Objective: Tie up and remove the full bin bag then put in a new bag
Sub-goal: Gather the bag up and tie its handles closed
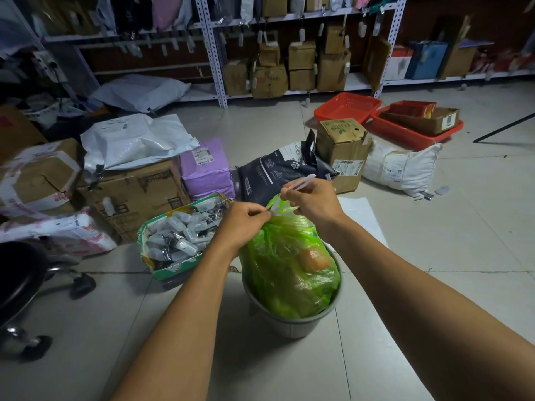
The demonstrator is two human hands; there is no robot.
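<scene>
Still mid-knot: full green bin bag (289,273) sitting in the grey bin (292,324) on the floor, neck gathered above the rim. Left hand (246,224) with fingers curled, pinching one twisted strip of the bag's top; right hand (311,199) pinching the other strip, end poking up past the knuckles. Thin, stretched plastic likely to tear under a hard pull; short ends liable to slip free and leave a loose knot. Bulging load against the rim, so possible snagging or tipping of the bin on lifting. No new bag seen nearby
</scene>
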